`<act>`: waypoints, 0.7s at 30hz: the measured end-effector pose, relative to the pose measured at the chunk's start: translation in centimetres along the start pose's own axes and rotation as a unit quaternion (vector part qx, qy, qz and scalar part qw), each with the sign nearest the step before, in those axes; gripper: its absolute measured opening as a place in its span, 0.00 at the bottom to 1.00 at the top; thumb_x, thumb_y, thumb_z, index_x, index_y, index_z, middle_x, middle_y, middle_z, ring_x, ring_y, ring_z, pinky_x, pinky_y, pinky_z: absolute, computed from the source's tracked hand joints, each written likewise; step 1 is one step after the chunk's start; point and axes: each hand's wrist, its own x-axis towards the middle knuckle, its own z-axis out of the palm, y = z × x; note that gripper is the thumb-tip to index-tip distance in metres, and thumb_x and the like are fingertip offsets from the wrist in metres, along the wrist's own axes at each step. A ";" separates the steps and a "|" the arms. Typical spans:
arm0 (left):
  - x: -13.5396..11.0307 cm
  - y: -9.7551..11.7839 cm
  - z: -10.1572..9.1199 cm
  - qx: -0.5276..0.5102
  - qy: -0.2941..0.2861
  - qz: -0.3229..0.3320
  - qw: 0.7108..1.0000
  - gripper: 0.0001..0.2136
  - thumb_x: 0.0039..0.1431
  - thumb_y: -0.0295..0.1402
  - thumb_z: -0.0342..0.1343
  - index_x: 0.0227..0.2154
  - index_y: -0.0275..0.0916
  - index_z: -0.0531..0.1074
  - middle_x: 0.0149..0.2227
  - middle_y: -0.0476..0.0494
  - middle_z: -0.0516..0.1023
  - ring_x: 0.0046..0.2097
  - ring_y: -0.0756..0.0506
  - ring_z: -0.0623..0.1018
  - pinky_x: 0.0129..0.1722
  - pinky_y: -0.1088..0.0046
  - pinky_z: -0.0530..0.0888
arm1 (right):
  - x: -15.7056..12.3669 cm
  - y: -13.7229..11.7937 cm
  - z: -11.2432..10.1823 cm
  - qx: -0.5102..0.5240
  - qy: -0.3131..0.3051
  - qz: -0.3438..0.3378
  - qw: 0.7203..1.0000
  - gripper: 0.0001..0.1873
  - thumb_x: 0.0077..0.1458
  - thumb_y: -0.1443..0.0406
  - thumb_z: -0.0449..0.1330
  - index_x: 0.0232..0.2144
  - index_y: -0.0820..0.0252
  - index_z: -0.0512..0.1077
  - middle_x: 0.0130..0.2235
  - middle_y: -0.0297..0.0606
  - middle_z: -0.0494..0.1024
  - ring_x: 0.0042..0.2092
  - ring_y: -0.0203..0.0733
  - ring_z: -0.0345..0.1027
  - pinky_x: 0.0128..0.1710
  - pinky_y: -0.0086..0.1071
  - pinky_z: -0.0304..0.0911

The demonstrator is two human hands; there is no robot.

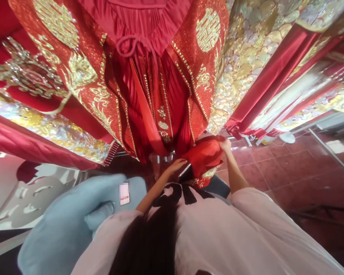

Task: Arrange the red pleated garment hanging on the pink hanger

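Note:
A red robe with gold embroidery hangs straight ahead, open down the front over a pleated red skirt. My right hand grips the bunched red hem of the robe and holds it up. Beside that hem, my left hand reaches in low under the skirt, fingers curled against a dark edge; I cannot tell whether it grips anything. My pale sleeves and dark hair fill the bottom of the view.
More embroidered red and gold garments hang close on both sides. A light blue plush object with a small tag lies at lower left. Red tiled floor shows at right, with a metal rack leg.

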 end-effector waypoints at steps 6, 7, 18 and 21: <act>-1.2 3.4 -1.8 0.053 0.053 0.098 0.992 0.14 0.54 0.26 0.54 0.44 0.31 0.72 0.46 0.36 0.76 0.48 0.42 0.75 0.55 0.60 0.68 | -5.1 -0.1 -5.6 0.002 0.037 -0.156 0.987 0.08 0.47 0.64 0.58 0.31 0.63 0.70 0.33 0.41 0.74 0.34 0.39 0.65 0.37 0.30 0.59; -1.6 4.8 -2.1 0.068 0.059 0.139 0.986 0.16 0.53 0.27 0.55 0.47 0.32 0.71 0.48 0.36 0.75 0.50 0.42 0.74 0.56 0.60 0.67 | -6.4 -0.6 -7.0 0.009 0.037 -0.220 0.975 0.07 0.48 0.63 0.58 0.30 0.63 0.69 0.31 0.39 0.72 0.32 0.37 0.64 0.34 0.29 0.59; -8.0 17.8 -1.1 0.321 0.098 0.589 0.736 0.12 0.59 0.31 0.55 0.46 0.39 0.70 0.47 0.42 0.77 0.52 0.45 0.75 0.63 0.57 0.61 | -20.1 -11.3 -15.6 -0.118 0.071 -0.592 0.794 0.09 0.60 0.69 0.50 0.36 0.59 0.70 0.47 0.43 0.75 0.44 0.41 0.73 0.35 0.29 0.66; -10.4 16.6 -2.0 0.281 0.239 0.621 0.691 0.09 0.62 0.24 0.48 0.39 0.38 0.72 0.42 0.44 0.80 0.46 0.47 0.78 0.59 0.59 0.66 | -20.2 -12.1 -14.6 -0.084 0.154 -0.598 0.782 0.05 0.59 0.67 0.52 0.35 0.60 0.69 0.50 0.46 0.74 0.52 0.47 0.69 0.40 0.32 0.67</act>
